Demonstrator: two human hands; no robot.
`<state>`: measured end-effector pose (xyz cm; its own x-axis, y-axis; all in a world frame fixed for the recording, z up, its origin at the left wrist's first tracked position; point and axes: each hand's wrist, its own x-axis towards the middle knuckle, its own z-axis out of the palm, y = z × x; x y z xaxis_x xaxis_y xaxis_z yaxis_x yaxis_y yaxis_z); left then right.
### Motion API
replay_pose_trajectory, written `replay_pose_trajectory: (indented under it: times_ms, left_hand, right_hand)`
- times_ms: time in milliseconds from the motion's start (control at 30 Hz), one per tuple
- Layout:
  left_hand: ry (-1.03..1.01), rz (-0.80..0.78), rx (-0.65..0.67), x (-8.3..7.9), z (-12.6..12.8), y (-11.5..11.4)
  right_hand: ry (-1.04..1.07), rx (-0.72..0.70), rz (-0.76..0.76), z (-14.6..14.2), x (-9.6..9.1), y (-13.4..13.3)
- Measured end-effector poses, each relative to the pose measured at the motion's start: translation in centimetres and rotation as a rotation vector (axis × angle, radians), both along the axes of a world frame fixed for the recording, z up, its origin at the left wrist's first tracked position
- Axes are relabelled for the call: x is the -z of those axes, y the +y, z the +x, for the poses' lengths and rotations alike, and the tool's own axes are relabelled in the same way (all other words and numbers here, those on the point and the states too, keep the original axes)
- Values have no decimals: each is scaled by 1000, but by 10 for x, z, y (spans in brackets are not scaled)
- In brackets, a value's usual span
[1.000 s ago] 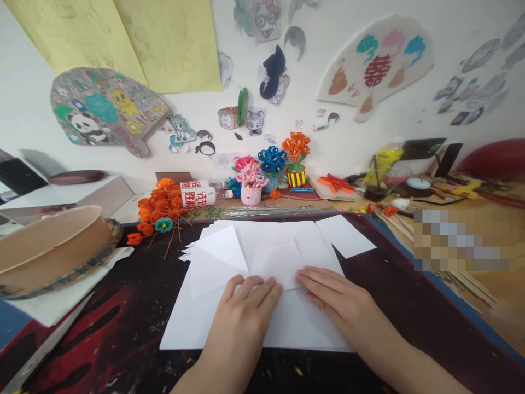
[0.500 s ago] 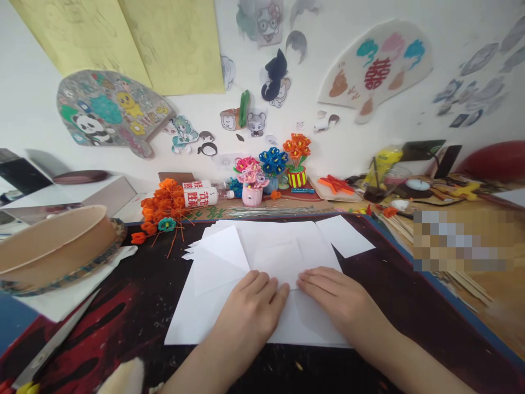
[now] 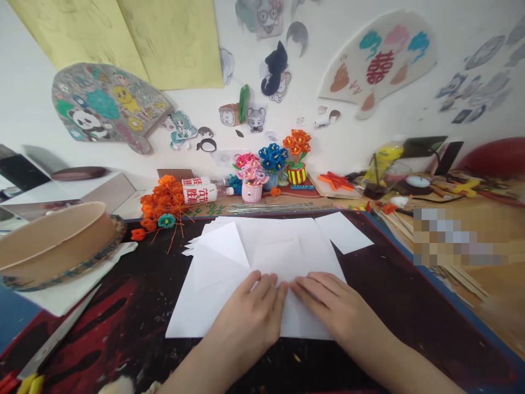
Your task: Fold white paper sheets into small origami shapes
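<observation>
A small white sheet of paper (image 3: pixel 281 254) lies on larger white paper sheets (image 3: pixel 192 317) in front of me. My left hand (image 3: pixel 256 306) rests at its near edge with bent fingers, thumb and fingertips on the paper. My right hand (image 3: pixel 330 301) is beside it, its fingers close together on the same edge, thumb near my left thumb. The edge between the hands is partly hidden by the fingers. Left of the small sheet lies a folded white paper (image 3: pixel 221 249); another white piece (image 3: pixel 346 232) sits at the far right of the stack.
Scissors (image 3: pixel 57 334) and a round tan container (image 3: pixel 61 235) are on the left. Orange pipe-cleaner flowers (image 3: pixel 164 200), a bottle (image 3: pixel 200 191) and small flower pots (image 3: pixel 251 191) line the back. Thin wooden sticks (image 3: pixel 459 282) lie on the right. A dark mat (image 3: pixel 394 306) covers the table.
My right hand has shifted slightly left, closer to my left hand, along the small sheet's near edge. The view has tilted a little, bringing more of the scissors' handles into sight.
</observation>
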<state>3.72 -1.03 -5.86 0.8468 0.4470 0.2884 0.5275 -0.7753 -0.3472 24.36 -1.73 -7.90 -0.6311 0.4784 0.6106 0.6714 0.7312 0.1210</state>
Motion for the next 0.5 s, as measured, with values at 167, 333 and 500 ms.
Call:
replay_pose_trajectory:
  times_ms: [167,333,500]
  left_hand:
    - [59,4,-59,2,3,-8]
    - [66,-4,-74,1,3,-10]
    - [63,2,-78,0,3,-10]
  right_hand:
    - [-44,9,19,-9,-1,-5]
    - [38,60,-16,-8,-1,-11]
    - [231,207,-116,8,4,-14]
